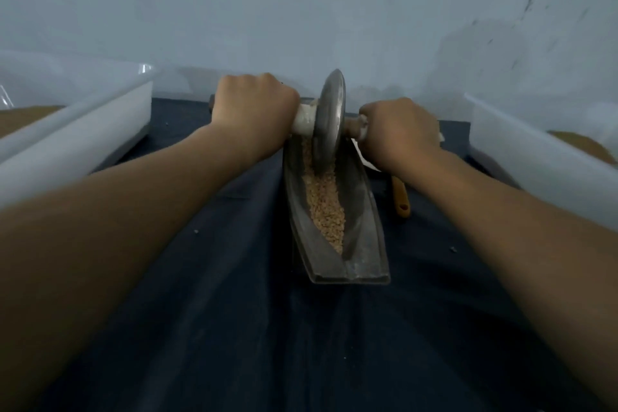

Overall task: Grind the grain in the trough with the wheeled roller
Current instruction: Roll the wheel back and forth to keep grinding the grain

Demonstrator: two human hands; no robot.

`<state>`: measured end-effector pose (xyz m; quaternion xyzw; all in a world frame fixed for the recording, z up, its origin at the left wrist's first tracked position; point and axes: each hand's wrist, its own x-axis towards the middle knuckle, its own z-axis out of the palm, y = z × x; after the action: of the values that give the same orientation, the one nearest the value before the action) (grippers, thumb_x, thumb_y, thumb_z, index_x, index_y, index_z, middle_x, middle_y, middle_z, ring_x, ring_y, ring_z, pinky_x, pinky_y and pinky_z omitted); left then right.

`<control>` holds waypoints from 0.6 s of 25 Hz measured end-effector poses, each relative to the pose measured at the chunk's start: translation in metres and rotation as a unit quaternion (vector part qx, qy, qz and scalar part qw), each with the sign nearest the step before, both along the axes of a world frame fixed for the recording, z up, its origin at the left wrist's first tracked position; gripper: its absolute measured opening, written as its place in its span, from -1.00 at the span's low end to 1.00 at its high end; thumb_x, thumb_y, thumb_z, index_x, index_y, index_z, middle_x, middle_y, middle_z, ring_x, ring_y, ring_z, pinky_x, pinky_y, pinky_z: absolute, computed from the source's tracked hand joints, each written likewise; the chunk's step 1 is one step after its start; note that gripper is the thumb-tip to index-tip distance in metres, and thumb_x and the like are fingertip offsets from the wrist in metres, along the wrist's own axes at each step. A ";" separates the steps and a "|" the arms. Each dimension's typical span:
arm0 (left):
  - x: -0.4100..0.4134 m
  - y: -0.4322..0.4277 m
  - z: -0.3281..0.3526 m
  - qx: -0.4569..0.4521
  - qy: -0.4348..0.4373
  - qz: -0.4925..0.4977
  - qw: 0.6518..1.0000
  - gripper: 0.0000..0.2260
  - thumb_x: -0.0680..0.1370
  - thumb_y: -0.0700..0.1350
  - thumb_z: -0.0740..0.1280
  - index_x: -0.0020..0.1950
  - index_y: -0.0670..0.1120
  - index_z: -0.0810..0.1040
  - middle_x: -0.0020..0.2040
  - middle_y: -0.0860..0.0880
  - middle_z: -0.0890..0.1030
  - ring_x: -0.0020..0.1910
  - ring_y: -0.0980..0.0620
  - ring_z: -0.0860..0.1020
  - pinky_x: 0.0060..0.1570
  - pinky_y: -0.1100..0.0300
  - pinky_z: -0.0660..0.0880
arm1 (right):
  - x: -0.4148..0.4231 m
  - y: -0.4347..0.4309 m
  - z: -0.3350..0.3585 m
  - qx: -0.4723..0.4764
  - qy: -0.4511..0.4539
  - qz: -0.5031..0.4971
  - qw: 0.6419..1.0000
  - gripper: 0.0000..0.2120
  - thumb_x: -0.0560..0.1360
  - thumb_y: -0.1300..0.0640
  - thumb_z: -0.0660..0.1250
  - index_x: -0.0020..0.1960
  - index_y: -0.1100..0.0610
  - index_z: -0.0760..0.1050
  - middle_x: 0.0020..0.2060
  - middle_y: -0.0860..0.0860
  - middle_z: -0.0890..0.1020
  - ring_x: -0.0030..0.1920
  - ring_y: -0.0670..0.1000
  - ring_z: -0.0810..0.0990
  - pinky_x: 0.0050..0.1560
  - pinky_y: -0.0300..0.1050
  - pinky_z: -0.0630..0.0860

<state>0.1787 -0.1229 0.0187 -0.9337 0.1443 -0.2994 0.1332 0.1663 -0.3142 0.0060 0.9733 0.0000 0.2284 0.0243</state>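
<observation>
A dark metal boat-shaped trough [366, 244] lies lengthwise on a dark blue cloth, with tan grain [326, 207] along its groove. The wheeled roller's metal disc [329, 120] stands upright in the groove at the trough's far end, on the grain. My left hand [250, 110] grips the axle handle left of the disc. On the other side, my right hand [398, 130] grips the right handle. A short stretch of pale wrapped axle shows on each side of the disc.
The dark blue cloth [234, 311] covers the work surface. A white plastic bin [77, 130] stands at the left and another white bin [535, 150] at the right, both holding something tan. An orange-handled tool [401, 197] lies just right of the trough. A pale wall is close behind.
</observation>
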 end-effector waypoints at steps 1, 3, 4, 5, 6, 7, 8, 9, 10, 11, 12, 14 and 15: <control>-0.007 0.002 0.001 0.014 -0.007 -0.004 1.000 -0.89 0.50 -0.23 0.29 -0.03 -0.07 0.57 -0.15 -0.13 0.56 -0.15 -0.22 0.60 -0.28 0.06 0.43 | -0.009 -0.002 -0.001 0.005 0.009 0.003 1.000 -0.90 0.53 0.10 0.29 -0.16 -0.02 0.46 -0.26 0.00 0.51 -0.23 0.10 0.48 -0.27 -0.07 0.39; -0.031 0.014 -0.008 0.034 -0.028 -0.027 0.999 -0.93 0.48 -0.20 0.32 -0.14 -0.05 0.47 -0.31 -0.06 0.44 -0.31 -0.18 0.54 -0.41 0.15 0.25 | -0.036 -0.010 -0.004 -0.023 -0.011 0.024 0.999 -0.82 0.45 0.06 0.33 -0.28 0.00 0.37 -0.39 -0.04 0.45 -0.35 0.06 0.46 -0.37 -0.11 0.35; -0.044 0.022 -0.015 0.031 -0.044 -0.048 0.997 -0.85 0.44 -0.19 0.35 -0.21 -0.04 0.38 -0.40 -0.03 0.31 -0.44 -0.13 0.43 -0.45 0.20 0.14 | -0.052 -0.014 -0.004 -0.055 -0.042 0.049 0.996 -0.78 0.37 0.06 0.35 -0.34 -0.01 0.32 -0.46 -0.06 0.41 -0.45 0.03 0.40 -0.44 -0.17 0.29; -0.059 0.029 -0.017 0.031 -0.048 -0.061 0.997 -0.74 0.38 -0.19 0.39 -0.26 -0.03 0.29 -0.45 0.00 0.17 -0.55 -0.05 0.24 -0.46 0.24 0.04 | -0.069 -0.017 -0.002 -0.080 -0.071 0.076 0.991 -0.75 0.25 0.06 0.37 -0.39 -0.03 0.27 -0.53 -0.09 0.34 -0.53 -0.02 0.32 -0.47 -0.25 0.21; -0.067 0.036 -0.017 0.020 -0.058 -0.078 0.995 -0.66 0.31 -0.20 0.42 -0.29 -0.03 0.23 -0.46 0.02 0.07 -0.56 0.02 0.06 -0.45 0.28 -0.02 | -0.080 -0.019 -0.002 -0.090 -0.090 0.100 0.987 -0.72 0.13 0.06 0.38 -0.42 -0.05 0.24 -0.58 -0.13 0.27 -0.58 -0.08 0.24 -0.48 -0.32 0.16; -0.070 0.039 -0.017 0.013 -0.076 -0.095 0.992 -0.62 0.25 -0.22 0.44 -0.31 -0.02 0.20 -0.46 0.04 0.02 -0.54 0.07 -0.04 -0.42 0.31 -0.04 | -0.086 -0.020 -0.001 -0.091 -0.094 0.110 0.985 -0.70 0.05 0.06 0.38 -0.45 -0.06 0.22 -0.60 -0.16 0.22 -0.60 -0.12 0.18 -0.47 -0.37 0.13; -0.065 0.039 -0.018 0.010 -0.079 -0.098 0.992 -0.62 0.23 -0.23 0.43 -0.32 -0.02 0.19 -0.46 0.04 0.01 -0.54 0.08 -0.05 -0.41 0.33 -0.03 | -0.083 -0.019 -0.003 -0.095 -0.082 0.098 0.987 -0.68 0.03 0.07 0.40 -0.46 -0.06 0.23 -0.61 -0.16 0.21 -0.61 -0.14 0.16 -0.46 -0.38 0.13; -0.058 0.036 -0.020 0.008 -0.066 -0.082 0.994 -0.63 0.25 -0.24 0.42 -0.33 -0.03 0.20 -0.47 0.03 0.03 -0.58 0.06 0.04 -0.42 0.32 -0.01 | -0.072 -0.017 -0.005 -0.100 -0.067 0.070 0.990 -0.67 0.07 0.08 0.45 -0.44 -0.05 0.26 -0.60 -0.14 0.25 -0.59 -0.12 0.18 -0.46 -0.36 0.14; -0.046 0.031 -0.022 0.011 -0.060 -0.058 0.996 -0.68 0.30 -0.24 0.40 -0.32 -0.03 0.24 -0.48 0.01 0.10 -0.59 -0.01 0.20 -0.43 0.28 0.05 | -0.055 -0.013 -0.007 -0.107 -0.055 0.039 0.992 -0.69 0.19 0.09 0.47 -0.40 -0.04 0.30 -0.55 -0.10 0.31 -0.55 -0.07 0.23 -0.45 -0.31 0.16; -0.030 0.024 -0.024 0.011 -0.070 -0.050 0.996 -0.78 0.37 -0.24 0.37 -0.29 -0.05 0.33 -0.46 -0.04 0.23 -0.52 -0.12 0.39 -0.43 0.22 0.12 | -0.035 -0.007 -0.005 -0.090 -0.054 0.015 0.994 -0.76 0.33 0.09 0.44 -0.32 -0.03 0.36 -0.47 -0.05 0.39 -0.49 -0.02 0.30 -0.43 -0.25 0.18; -0.014 0.018 -0.022 -0.006 -0.061 -0.043 0.997 -0.90 0.44 -0.23 0.33 -0.21 -0.07 0.43 -0.39 -0.10 0.39 -0.38 -0.20 0.52 -0.40 0.15 0.20 | -0.014 -0.003 -0.002 -0.065 -0.046 0.001 0.997 -0.85 0.42 0.10 0.39 -0.24 -0.03 0.43 -0.37 -0.01 0.46 -0.41 0.04 0.36 -0.40 -0.19 0.22; 0.009 0.008 -0.011 -0.037 -0.023 -0.018 0.999 -0.93 0.51 -0.20 0.29 -0.03 -0.11 0.52 -0.17 -0.18 0.55 -0.17 -0.27 0.58 -0.29 0.06 0.30 | 0.012 0.003 0.007 -0.037 -0.029 -0.011 0.999 -0.95 0.50 0.14 0.33 -0.12 0.00 0.52 -0.22 0.04 0.52 -0.28 0.11 0.42 -0.32 -0.12 0.29; 0.012 0.007 -0.009 -0.041 -0.008 -0.014 0.999 -0.91 0.52 -0.17 0.30 0.00 -0.10 0.52 -0.13 -0.19 0.57 -0.14 -0.27 0.58 -0.27 0.05 0.32 | 0.015 0.005 0.008 -0.041 -0.028 -0.011 0.999 -0.95 0.51 0.15 0.33 -0.11 0.02 0.52 -0.20 0.05 0.52 -0.26 0.12 0.43 -0.30 -0.11 0.30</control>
<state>0.1905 -0.1160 0.0097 -0.9337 0.1441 -0.3148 0.0913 0.1811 -0.3095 0.0139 0.9647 -0.0025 0.2548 0.0668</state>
